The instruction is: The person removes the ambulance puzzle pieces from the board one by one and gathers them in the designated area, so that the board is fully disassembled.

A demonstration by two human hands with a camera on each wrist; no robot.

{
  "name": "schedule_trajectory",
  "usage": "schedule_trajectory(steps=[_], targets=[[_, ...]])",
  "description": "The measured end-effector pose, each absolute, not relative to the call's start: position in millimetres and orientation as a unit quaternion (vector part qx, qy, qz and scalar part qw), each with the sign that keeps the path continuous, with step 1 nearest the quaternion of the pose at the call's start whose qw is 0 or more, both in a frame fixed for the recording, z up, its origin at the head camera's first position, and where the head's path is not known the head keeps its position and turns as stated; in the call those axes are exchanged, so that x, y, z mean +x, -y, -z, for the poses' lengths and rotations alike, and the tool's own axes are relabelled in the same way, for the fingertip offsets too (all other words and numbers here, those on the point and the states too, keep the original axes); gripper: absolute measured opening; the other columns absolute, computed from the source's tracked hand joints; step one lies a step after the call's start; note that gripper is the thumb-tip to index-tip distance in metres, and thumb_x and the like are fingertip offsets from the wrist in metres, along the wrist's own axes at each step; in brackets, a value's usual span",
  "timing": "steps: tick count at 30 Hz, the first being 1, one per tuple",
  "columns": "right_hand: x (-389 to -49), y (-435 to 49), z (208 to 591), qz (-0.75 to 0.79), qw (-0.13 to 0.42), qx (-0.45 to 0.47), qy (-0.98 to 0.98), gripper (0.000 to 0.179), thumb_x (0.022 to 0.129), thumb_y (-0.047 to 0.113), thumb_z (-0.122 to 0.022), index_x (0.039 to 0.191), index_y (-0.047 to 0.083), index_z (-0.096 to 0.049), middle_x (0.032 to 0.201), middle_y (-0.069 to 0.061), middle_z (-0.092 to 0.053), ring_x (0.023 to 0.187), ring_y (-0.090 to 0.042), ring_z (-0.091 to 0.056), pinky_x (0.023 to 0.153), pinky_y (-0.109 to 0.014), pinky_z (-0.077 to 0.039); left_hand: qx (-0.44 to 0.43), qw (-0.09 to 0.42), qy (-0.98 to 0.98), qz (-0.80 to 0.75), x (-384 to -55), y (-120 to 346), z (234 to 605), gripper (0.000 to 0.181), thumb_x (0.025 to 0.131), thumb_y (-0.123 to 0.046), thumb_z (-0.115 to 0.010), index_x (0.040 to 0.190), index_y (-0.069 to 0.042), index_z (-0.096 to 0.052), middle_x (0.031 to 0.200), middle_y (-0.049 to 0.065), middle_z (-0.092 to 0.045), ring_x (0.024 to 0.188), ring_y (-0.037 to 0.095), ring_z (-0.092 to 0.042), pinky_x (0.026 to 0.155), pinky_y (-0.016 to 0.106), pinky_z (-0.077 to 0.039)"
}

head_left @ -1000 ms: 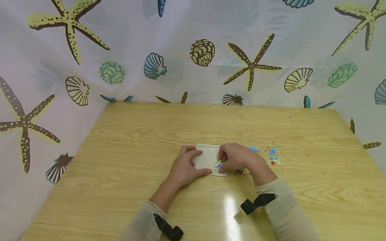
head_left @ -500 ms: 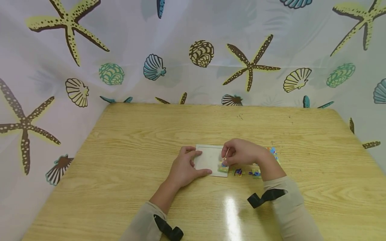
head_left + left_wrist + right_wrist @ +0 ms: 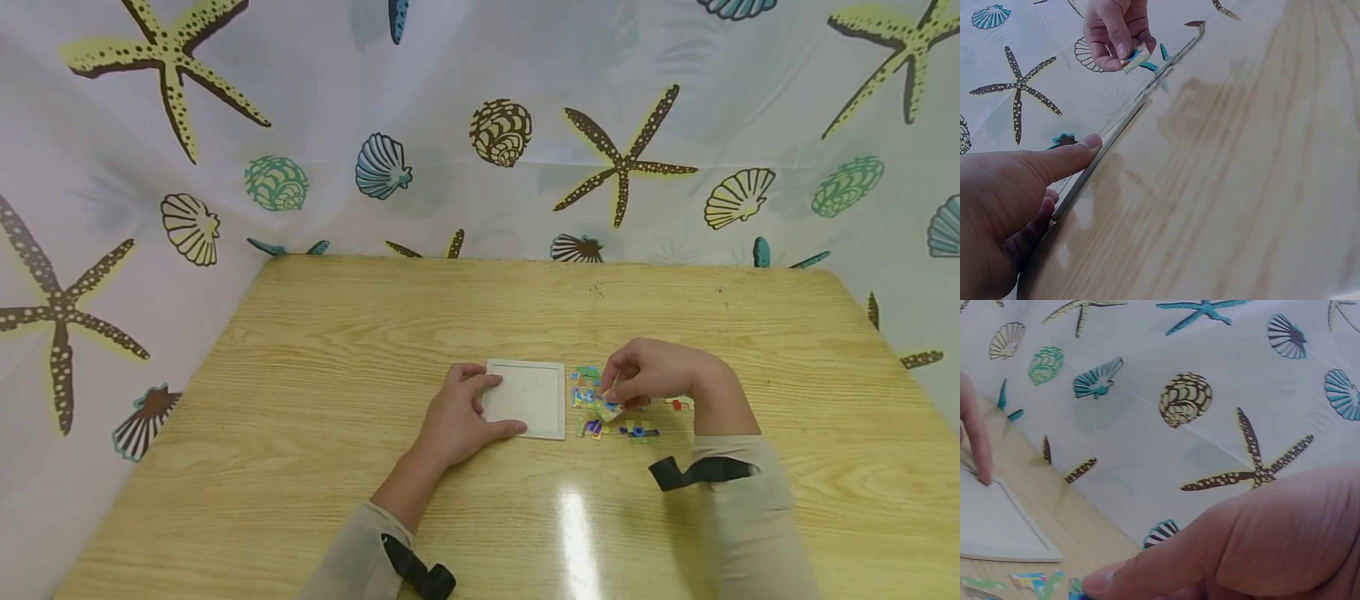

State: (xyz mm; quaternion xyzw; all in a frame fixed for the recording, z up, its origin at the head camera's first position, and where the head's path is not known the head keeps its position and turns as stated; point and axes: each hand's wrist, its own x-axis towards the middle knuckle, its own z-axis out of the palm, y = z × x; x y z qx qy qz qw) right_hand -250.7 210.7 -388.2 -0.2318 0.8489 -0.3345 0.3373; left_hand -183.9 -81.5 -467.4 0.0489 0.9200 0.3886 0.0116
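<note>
My left hand [image 3: 459,417] holds the left side of a white puzzle tray [image 3: 531,402], thumb along its near edge and fingers at its left side. No pieces lie in the tray's shallow recess. To the right of it, my right hand [image 3: 663,369] pinches a small colourful jigsaw piece [image 3: 610,409] between thumb and fingers. The left wrist view shows this piece [image 3: 1137,59] tilted and raised. Loose jigsaw pieces [image 3: 587,375] lie flat beside the tray, some of them partly hidden by the right hand.
Several more pieces, among them a purple one [image 3: 595,429] and a blue one [image 3: 640,432], lie right of the tray. The wooden table [image 3: 360,333] stretches around them. A cloth with starfish and shells [image 3: 435,125] hangs behind and along the sides.
My right hand has lifted the jigsaw piece off the tray's right part and carried it right, over the loose pieces. My left hand stays on the tray.
</note>
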Motion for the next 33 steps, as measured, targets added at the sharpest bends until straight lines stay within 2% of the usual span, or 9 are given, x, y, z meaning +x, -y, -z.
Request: schedule_trajectory(steps=[3,6,9,14,24,33], targets=[[-250.5,-220.1,387.2,0.343,0.350,-0.204,-0.848,0.014,0.093,0.013,-0.069,0.099,0.001,-0.069,0.084,-0.003,-0.071,0.076,-0.017,-0.067,0.074,-0.031,-0.055,0.048,0.012,-0.920,-0.388,-183.8,82.2,468.1,0.076,0.069,-0.044,-0.091,0.132,-0.009,-0.065,0.140,0.007,-0.047,0.078,0.012,-0.048,0.070,0.026,-0.043],[-250.7,-230.6,386.1,0.343,0.360,-0.187,-0.847,0.014,0.091,0.013,-0.071,0.098,0.000,-0.069,0.084,-0.003,-0.072,0.072,-0.015,-0.065,0.069,-0.030,-0.053,0.046,0.012,-0.920,-0.390,-183.7,82.6,468.7,0.076,0.069,-0.044,-0.091,0.131,-0.009,-0.065,0.140,0.007,-0.046,0.079,0.012,-0.049,0.070,0.026,-0.043],[-250.2,-243.3,385.6,0.341,0.371,-0.168,-0.847,0.015,0.090,0.013,-0.073,0.098,0.000,-0.069,0.084,-0.002,-0.072,0.072,-0.014,-0.064,0.070,-0.030,-0.054,0.043,0.014,-0.920,-0.390,-183.8,82.7,469.4,0.076,0.069,-0.044,-0.091,0.132,-0.010,-0.065,0.141,0.006,-0.046,0.079,0.012,-0.049,0.071,0.026,-0.043],[-248.3,-263.9,385.5,0.330,0.380,-0.134,-0.854,0.017,0.089,0.014,-0.074,0.099,0.000,-0.071,0.088,0.001,-0.072,0.080,-0.012,-0.066,0.080,-0.030,-0.057,0.042,0.016,-0.921,-0.386,-183.8,82.8,470.0,0.077,0.068,-0.044,-0.091,0.132,-0.010,-0.065,0.142,0.007,-0.046,0.079,0.012,-0.049,0.071,0.026,-0.043],[-245.5,-277.4,384.9,0.289,0.363,-0.065,-0.883,0.013,0.083,0.011,-0.079,0.090,0.003,-0.072,0.083,0.001,-0.069,0.072,-0.012,-0.058,0.069,-0.029,-0.051,0.046,0.014,-0.921,-0.387,-182.5,82.6,467.0,0.076,0.069,-0.044,-0.091,0.132,-0.009,-0.065,0.142,0.008,-0.046,0.078,0.012,-0.049,0.071,0.027,-0.043],[-243.0,-276.6,384.8,0.270,0.342,-0.023,-0.900,0.016,0.079,0.010,-0.083,0.083,0.006,-0.068,0.076,0.001,-0.066,0.066,-0.013,-0.056,0.064,-0.029,-0.049,0.052,0.013,-0.921,-0.386,-184.2,82.5,469.3,0.077,0.069,-0.045,-0.090,0.132,-0.009,-0.064,0.142,0.008,-0.046,0.078,0.012,-0.048,0.070,0.026,-0.043]])
